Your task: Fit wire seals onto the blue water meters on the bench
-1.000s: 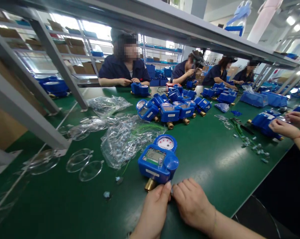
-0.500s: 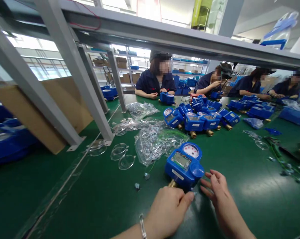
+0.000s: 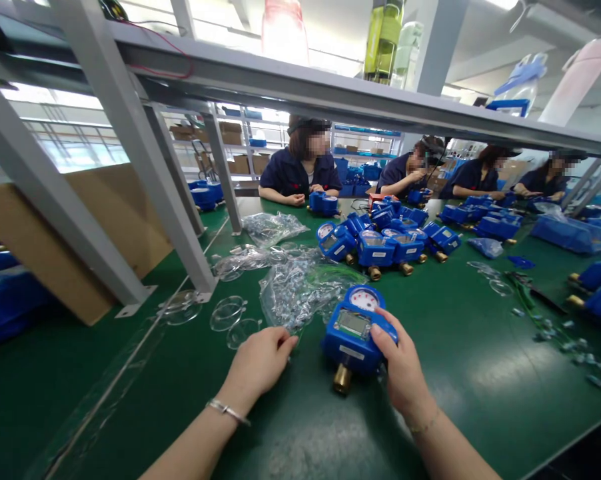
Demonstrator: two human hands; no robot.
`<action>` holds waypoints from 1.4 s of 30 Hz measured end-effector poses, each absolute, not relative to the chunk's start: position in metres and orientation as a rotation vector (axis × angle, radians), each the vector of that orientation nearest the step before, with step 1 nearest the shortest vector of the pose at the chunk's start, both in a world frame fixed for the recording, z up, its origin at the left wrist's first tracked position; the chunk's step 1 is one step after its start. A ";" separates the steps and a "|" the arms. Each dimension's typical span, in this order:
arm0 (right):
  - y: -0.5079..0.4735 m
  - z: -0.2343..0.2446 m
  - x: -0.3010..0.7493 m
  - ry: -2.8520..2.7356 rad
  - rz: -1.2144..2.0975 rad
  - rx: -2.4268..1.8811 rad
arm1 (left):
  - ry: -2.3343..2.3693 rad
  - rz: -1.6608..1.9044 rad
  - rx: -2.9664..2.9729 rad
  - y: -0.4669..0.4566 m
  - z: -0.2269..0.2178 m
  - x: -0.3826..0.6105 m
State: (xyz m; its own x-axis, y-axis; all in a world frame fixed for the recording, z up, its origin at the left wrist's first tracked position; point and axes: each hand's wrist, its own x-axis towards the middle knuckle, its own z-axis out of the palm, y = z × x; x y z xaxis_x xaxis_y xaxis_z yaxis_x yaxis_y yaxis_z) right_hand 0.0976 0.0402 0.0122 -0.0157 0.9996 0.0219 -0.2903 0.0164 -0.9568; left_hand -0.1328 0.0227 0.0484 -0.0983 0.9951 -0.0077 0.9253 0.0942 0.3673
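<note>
Your right hand (image 3: 403, 363) is wrapped around the right side of the blue meter (image 3: 349, 341), thumb pressed on its top face and a finger reaching up beside the round dial (image 3: 364, 300). The meter sits near the centre of the frame on the green counter (image 3: 473, 353), with its brass fitting (image 3: 342, 380) pointing toward you, at the bottom of the frame.

Your left hand (image 3: 260, 365), left of centre, has its thumb and forefinger drawn together just beside the near edge of the clear plastic bag (image 3: 298, 287). The gap at your fingertips is too small to read, so I cannot tell whether you have caught anything there.

I would judge the step in hand as steadying the meter while picking up a small part at the bag. The next move calls for a fine, sure pinch from your left hand, taking one piece without dragging the green strands (image 3: 343, 273) behind the meter, and for an even hold from your right so the meter does not twist on its fitting.
</note>
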 end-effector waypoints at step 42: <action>0.011 0.058 0.213 -1.562 0.508 -1.396 | 1.236 0.655 2.787 0.114 0.050 -0.027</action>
